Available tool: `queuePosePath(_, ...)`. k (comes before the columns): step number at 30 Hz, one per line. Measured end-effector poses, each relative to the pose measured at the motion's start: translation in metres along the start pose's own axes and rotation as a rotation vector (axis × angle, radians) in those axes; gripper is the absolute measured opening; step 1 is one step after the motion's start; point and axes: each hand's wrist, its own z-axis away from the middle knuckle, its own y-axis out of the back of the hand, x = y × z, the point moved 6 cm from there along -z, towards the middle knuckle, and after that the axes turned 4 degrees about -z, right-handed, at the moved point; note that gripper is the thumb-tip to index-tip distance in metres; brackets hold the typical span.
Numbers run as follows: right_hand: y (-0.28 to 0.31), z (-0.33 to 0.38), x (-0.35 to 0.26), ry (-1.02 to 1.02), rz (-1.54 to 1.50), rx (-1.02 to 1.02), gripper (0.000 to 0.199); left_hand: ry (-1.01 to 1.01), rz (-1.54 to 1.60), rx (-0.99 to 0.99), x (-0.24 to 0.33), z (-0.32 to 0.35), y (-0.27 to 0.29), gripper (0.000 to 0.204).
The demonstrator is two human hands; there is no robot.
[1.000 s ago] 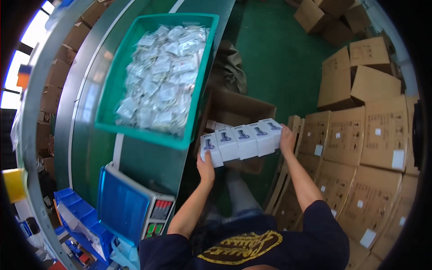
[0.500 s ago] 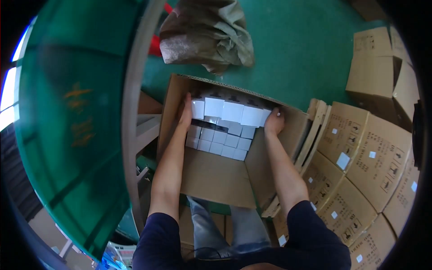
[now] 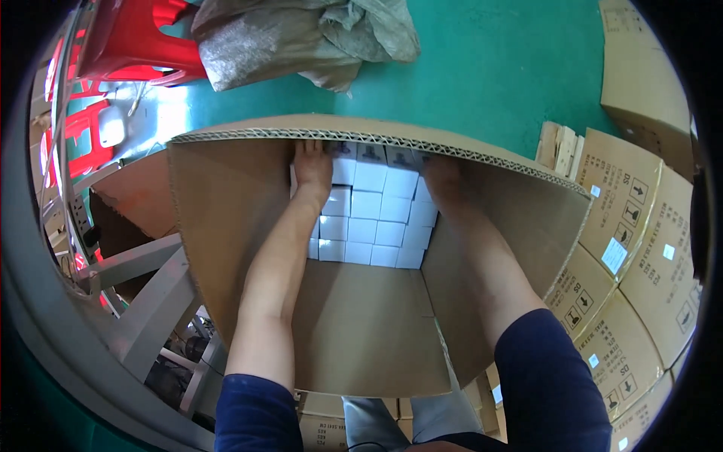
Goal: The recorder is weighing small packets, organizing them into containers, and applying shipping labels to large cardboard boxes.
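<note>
The floor [image 3: 489, 68] is green and fills the upper part of the frame, with a crumpled grey sack [image 3: 301, 38] at the top centre and a red plastic stool [image 3: 135, 41] in the upper left. Closed cardboard cartons [image 3: 640, 226] stand stacked along the right edge. In the centre is a large open cardboard box [image 3: 361, 339]. Small white boxes [image 3: 373, 226] lie in neat rows at its far end, while the near part of its bottom is bare cardboard, so the packing looks only partly done and much room is left. The left hand [image 3: 312, 162] presses flat against the top row of white boxes, fingers together. The right hand [image 3: 444, 177] rests on the same row at its right end; whether it clasps a box I cannot tell.
</note>
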Motion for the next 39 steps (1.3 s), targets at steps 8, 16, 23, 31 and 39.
queuePosePath(8, 0.008, 0.010, -0.010, 0.248, 0.069, -0.235, 0.026, 0.033, 0.633, -0.425, -0.005, 0.002, -0.013, 0.051)
queuePosePath(16, 0.024, 0.024, -0.077, 0.304, 0.269, -0.529, 0.039, -0.033, 0.861, -0.480, 0.015, -0.013, -0.031, 0.035)
queuePosePath(23, 0.008, 0.010, -0.144, 0.169, 0.110, -0.545, 0.041, 0.063, 0.831, -0.128, -0.005, -0.015, -0.103, 0.043)
queuePosePath(31, 0.038, 0.022, -0.115, 0.231, 0.071, -0.292, 0.041, 0.145, 0.972, -0.018, 0.001, -0.012, -0.026, 0.043)
queuePosePath(39, 0.075, 0.090, -0.144, 0.134, -0.560, 0.300, 0.027, 0.439, 0.993, 0.347, 0.028, 0.056, 0.068, 0.042)
